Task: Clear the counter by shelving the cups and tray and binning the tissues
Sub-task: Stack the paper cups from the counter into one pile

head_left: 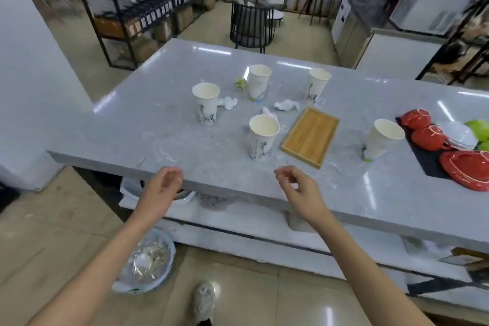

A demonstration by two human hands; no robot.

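Your left hand (162, 184) and right hand (297, 188) hover empty, fingers loosely curled, at the counter (132, 124) edge. Beyond them stand five paper cups (263, 140), crumpled tissues (287, 105), and a wooden tray (311, 136) just past your right hand.

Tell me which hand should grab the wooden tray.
Probably the right hand: it is empty and hovers at the counter edge just below the wooden tray, while the left hand sits farther left.

5 white paper cups upright on grey tabletop (148, 124): far-left (205, 103), far-middle (258, 85), far-right (317, 85), near-centre (263, 139), right one (381, 140). Empty bamboo tray (311, 136) flat, angled, just right of near-centre cup. Crumpled tissues (229, 102), (287, 105) lie between cups.
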